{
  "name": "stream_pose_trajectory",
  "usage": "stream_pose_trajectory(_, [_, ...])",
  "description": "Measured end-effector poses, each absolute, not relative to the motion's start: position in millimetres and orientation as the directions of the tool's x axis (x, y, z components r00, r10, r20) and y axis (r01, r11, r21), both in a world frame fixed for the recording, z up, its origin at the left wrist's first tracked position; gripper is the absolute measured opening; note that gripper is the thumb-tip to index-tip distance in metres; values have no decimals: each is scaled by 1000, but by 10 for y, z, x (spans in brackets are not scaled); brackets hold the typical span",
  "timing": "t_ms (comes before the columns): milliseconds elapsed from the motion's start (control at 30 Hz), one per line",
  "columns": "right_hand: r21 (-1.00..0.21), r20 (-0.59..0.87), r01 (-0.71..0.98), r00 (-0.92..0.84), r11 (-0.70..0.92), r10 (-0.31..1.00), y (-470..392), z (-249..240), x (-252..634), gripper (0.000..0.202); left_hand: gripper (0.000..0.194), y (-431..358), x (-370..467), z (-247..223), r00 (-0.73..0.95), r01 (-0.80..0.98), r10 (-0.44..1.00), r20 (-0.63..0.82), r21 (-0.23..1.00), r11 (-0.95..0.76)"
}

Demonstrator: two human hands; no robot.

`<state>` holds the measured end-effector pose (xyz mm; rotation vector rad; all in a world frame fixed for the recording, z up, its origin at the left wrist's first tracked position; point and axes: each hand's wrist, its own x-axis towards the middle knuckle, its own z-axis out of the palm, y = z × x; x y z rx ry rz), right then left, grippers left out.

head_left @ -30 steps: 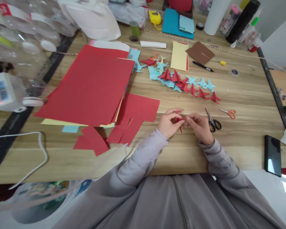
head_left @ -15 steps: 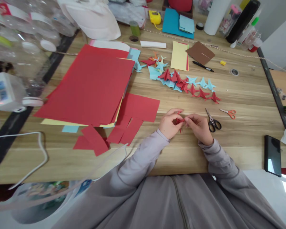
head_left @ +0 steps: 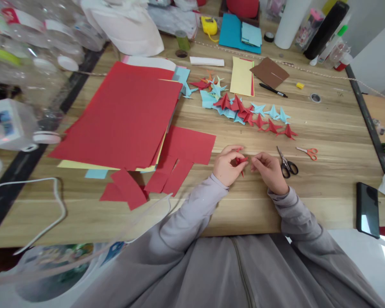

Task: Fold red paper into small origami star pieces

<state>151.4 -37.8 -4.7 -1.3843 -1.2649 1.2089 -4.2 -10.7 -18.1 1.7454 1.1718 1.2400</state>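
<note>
The small folded red paper (head_left: pixel 243 160) is grasped by the fingers of the left hand (head_left: pixel 225 167); its thin points could be bent by too hard a pinch. The right hand's (head_left: pixel 270 171) fingers (just beside it) are pressed together, nothing visibly gripped, over the worktop (head_left: pixel 333 184).

A paper stack (head_left: pixel 125 115) is lying on the left of the table (head_left: pixel 244 214), with loose pieces (head_left: pixel 128 188) spreading along its near side. Folded figures (head_left: pixel 259 122) are resting to the right of the stack, beyond both hands. In front of them, the left hand (head_left: pixel 226 166) is holding a folded piece (head_left: pixel 241 161) — the right hand (head_left: pixel 271 169) is hovering just to its right. Scissors (head_left: pixel 287 164) are lying right beside that hand, a second pair (head_left: pixel 308 152) farther right. A phone (head_left: pixel 367 209) is sitting at the near right edge; a pen (head_left: pixel 272 90) is lying behind the figures.
</note>
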Motion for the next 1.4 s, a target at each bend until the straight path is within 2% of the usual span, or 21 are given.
stream_pose_trajectory(200, [-987, -102, 137, -101, -88, 990, -446, -76, 1404, 28, 7, -101, -39, -231, 1, 276, 966, 259, 928, -249])
stream_pose_trajectory(367, [-995, -97, 43, -94, -93, 991, -445, -138, 1350, 26, 12, -113, -5, -238, -31, 223, 965, 261, 943, -248])
stream_pose_trajectory(467, [-997, -68, 34, -4, -68, 998, -411, -113, 1397, 20, 19, -123, 6, -180, -14, 132, 968, 252, 960, -248])
stream_pose_trajectory(533, [-998, -59, 29, 90, -62, 994, -380, -75, 1453, 19, 23, -129, 3, -140, 11, 16, 986, 167, 986, -167])
stream_pose_trajectory(600, [-998, -65, -10, 164, -64, 984, -350, -36, 1511, 19, 31, -133, -6, -112, 90, -139, 996, 20, 990, -7])
stream_pose_trajectory(700, [-989, -107, -119, 210, -83, 972, -323, 12, 1564, 20, 37, -142, -16, -93, 265, -326, 949, -170, 911, 254])
stream_pose_trajectory(767, [-976, -145, -194, 214, -103, 966, -318, 42, 1570, 21, 37, -149, -16, -83, 314, -371, 926, -211, 870, 324])
stream_pose_trajectory(1033, [-935, -185, -333, 154, -125, 970, -331, 117, 1543, 15, 37, -154, 11, -84, 341, -324, 923, -180, 899, 295])
stream_pose_trajectory(1233, [-953, -133, -290, 125, -92, 983, -334, 78, 1579, 14, 36, -180, 19, -82, 361, -275, 911, -200, 911, 308])
stream_pose_trajectory(1400, [-972, -85, -229, 110, -58, 990, -336, 50, 1571, 19, 32, -198, 29, -75, 313, -278, 926, -209, 912, 300])
